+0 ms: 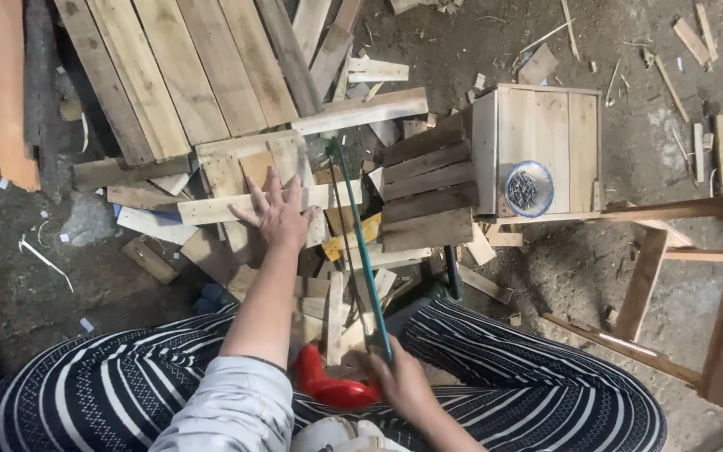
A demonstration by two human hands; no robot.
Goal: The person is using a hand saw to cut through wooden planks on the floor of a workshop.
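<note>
Wooden slat [274, 203] is touched by the left hand [276, 214], fingers spread wide; a green-framed saw [360, 243] is gripped in the closed right hand [402, 383].

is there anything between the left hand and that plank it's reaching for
Nothing visible does. The left hand lies spread right over the pale plank on the scrap pile, with no gap I can see. The saw, gripped by the right hand, stands off to its right.

a bowl of nails [529, 188] sits on a crate [546, 125]. stacked slats [426, 188] lie at its nine o'clock, loose planks [186, 75] farther toward ten.
</note>
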